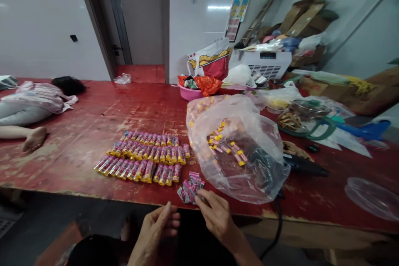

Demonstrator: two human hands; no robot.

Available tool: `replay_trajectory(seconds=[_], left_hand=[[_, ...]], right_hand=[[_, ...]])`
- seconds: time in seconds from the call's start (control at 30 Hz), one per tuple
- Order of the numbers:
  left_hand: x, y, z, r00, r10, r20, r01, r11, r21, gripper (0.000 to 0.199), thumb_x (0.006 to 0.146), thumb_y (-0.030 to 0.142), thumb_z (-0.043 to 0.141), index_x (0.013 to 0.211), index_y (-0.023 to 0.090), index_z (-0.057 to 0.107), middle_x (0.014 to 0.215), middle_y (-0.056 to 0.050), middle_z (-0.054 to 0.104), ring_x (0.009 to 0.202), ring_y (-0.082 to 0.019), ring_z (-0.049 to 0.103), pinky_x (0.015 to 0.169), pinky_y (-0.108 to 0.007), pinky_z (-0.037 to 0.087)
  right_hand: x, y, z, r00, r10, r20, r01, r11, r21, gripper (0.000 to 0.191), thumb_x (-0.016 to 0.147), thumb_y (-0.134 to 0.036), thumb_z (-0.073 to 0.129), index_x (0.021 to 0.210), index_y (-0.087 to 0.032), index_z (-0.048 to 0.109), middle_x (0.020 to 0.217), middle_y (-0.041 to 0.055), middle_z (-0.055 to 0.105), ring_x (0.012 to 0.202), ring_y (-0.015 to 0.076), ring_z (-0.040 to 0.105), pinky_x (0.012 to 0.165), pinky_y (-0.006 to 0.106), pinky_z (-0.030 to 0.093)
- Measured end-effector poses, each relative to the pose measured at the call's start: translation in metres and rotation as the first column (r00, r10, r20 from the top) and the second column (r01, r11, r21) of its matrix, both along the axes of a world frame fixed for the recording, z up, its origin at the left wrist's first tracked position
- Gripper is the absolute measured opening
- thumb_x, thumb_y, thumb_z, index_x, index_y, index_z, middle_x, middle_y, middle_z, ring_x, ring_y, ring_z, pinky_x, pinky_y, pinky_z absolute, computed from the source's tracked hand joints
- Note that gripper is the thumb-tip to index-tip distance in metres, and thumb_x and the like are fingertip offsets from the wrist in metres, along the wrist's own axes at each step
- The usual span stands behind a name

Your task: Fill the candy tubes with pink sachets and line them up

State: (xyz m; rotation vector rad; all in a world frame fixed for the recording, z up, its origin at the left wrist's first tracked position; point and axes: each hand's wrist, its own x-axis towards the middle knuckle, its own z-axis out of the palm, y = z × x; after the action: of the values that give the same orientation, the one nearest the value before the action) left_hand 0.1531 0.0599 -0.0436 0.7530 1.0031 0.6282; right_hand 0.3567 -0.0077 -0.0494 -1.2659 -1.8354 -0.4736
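Small pink packets lie in a loose pile near the table's front edge. My right hand reaches in from the right, its fingertips pinched on a packet at the pile's lower edge. Just left of it, my left hand is in front of the table edge, fingers loosely curled and slightly apart, nothing visible in it. Several clear tubes with pink contents and yellow ends lie side by side in rows behind my left hand. A large clear plastic bag at the right holds more tubes.
A dark tool with a cable lies right of the bag. Behind are a pink basin, a shopping bag and a green-handled container. A person in light clothes lies on the red table at the far left.
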Motion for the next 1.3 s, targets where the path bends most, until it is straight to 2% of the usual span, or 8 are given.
replay_trajectory(seconds=[0.13, 0.3, 0.6, 0.77, 0.87, 0.97, 1.13, 1.3], left_hand=[[0.012, 0.002, 0.004, 1.0, -0.017, 0.026, 0.015, 0.997, 0.073, 0.06, 0.048, 0.062, 0.087, 0.081, 0.012, 0.078, 0.075, -0.011, 0.074, 0.064, -0.016, 0.063, 0.053, -0.02, 0.05], [0.021, 0.013, -0.005, 0.996, 0.02, 0.092, -0.026, 0.998, 0.059, 0.051, 0.045, 0.047, 0.094, 0.077, 0.011, 0.078, 0.068, -0.008, 0.073, 0.059, -0.014, 0.061, 0.058, -0.021, 0.049], [0.022, 0.031, -0.02, 0.997, 0.01, 0.073, -0.014, 0.999, 0.052, 0.043, 0.052, 0.046, 0.09, 0.072, 0.012, 0.073, 0.062, -0.006, 0.07, 0.055, -0.016, 0.063, 0.054, -0.023, 0.047], [0.019, 0.031, -0.03, 0.997, -0.016, 0.073, 0.008, 0.995, 0.102, 0.043, 0.054, 0.047, 0.087, 0.074, 0.011, 0.074, 0.056, -0.007, 0.068, 0.053, -0.016, 0.061, 0.056, -0.022, 0.045], [0.019, 0.031, -0.034, 0.998, -0.014, 0.065, 0.006, 0.992, 0.125, 0.043, 0.053, 0.048, 0.087, 0.07, 0.011, 0.073, 0.055, -0.006, 0.067, 0.053, -0.017, 0.061, 0.058, -0.023, 0.045], [0.018, 0.03, -0.036, 0.998, 0.0, 0.065, -0.009, 0.991, 0.137, 0.043, 0.053, 0.049, 0.088, 0.068, 0.011, 0.072, 0.056, -0.006, 0.067, 0.055, -0.018, 0.062, 0.057, -0.023, 0.043], [0.012, 0.024, -0.038, 0.998, 0.027, 0.062, -0.036, 0.987, 0.154, 0.043, 0.054, 0.048, 0.088, 0.069, 0.011, 0.074, 0.061, -0.007, 0.069, 0.055, -0.016, 0.06, 0.057, -0.022, 0.043], [-0.002, 0.016, -0.034, 0.988, 0.14, 0.059, -0.143, 0.988, 0.05, 0.04, 0.052, 0.042, 0.092, 0.076, 0.015, 0.077, 0.069, -0.005, 0.073, 0.065, -0.016, 0.064, 0.063, -0.022, 0.048]], right_hand=[[-0.015, -0.008, 0.014, 0.987, 0.134, 0.093, -0.131, 0.991, -0.034, 0.032, 0.097, -0.007, 0.036, 0.117, -0.014, 0.06, 0.106, 0.0141, 0.067, 0.093, 0.0194, 0.065, 0.078, 0.031, 0.056], [-0.021, 0.004, 0.004, 0.982, 0.172, 0.075, -0.155, 0.97, -0.189, 0.031, 0.096, -0.009, 0.035, 0.105, -0.014, 0.064, 0.102, 0.0139, 0.067, 0.085, 0.0222, 0.066, 0.07, 0.033, 0.057], [-0.019, 0.037, -0.022, 0.935, -0.082, -0.345, -0.014, 0.964, -0.265, 0.025, 0.093, -0.008, 0.041, 0.101, -0.015, 0.064, 0.096, 0.0114, 0.067, 0.089, 0.0201, 0.066, 0.078, 0.029, 0.056], [-0.032, 0.066, -0.026, 0.865, -0.26, -0.429, 0.044, 0.891, -0.451, 0.027, 0.075, -0.004, 0.056, 0.095, -0.018, 0.066, 0.079, 0.0027, 0.069, 0.07, 0.0183, 0.066, 0.063, 0.025, 0.052], [-0.041, 0.077, -0.028, 0.83, -0.351, -0.433, 0.079, 0.844, -0.531, 0.038, 0.063, 0.001, 0.056, 0.094, -0.02, 0.067, 0.083, 0.0027, 0.07, 0.075, 0.0209, 0.066, 0.067, 0.027, 0.05], [-0.048, 0.081, -0.031, 0.799, -0.397, -0.452, 0.086, 0.819, -0.567, 0.039, 0.061, 0.0, 0.06, 0.094, -0.02, 0.067, 0.09, 0.005, 0.069, 0.083, 0.0238, 0.065, 0.074, 0.03, 0.05], [-0.055, 0.082, -0.033, 0.711, -0.441, -0.547, 0.033, 0.798, -0.601, 0.031, 0.062, -0.001, 0.059, 0.087, -0.02, 0.064, 0.065, -0.0023, 0.063, 0.061, 0.0166, 0.061, 0.056, 0.023, 0.046], [-0.03, 0.074, -0.022, 0.632, -0.423, -0.649, -0.053, 0.812, -0.581, 0.021, 0.064, -0.007, 0.061, 0.082, -0.017, 0.062, 0.068, -0.0015, 0.065, 0.06, 0.0141, 0.063, 0.055, 0.02, 0.049]])
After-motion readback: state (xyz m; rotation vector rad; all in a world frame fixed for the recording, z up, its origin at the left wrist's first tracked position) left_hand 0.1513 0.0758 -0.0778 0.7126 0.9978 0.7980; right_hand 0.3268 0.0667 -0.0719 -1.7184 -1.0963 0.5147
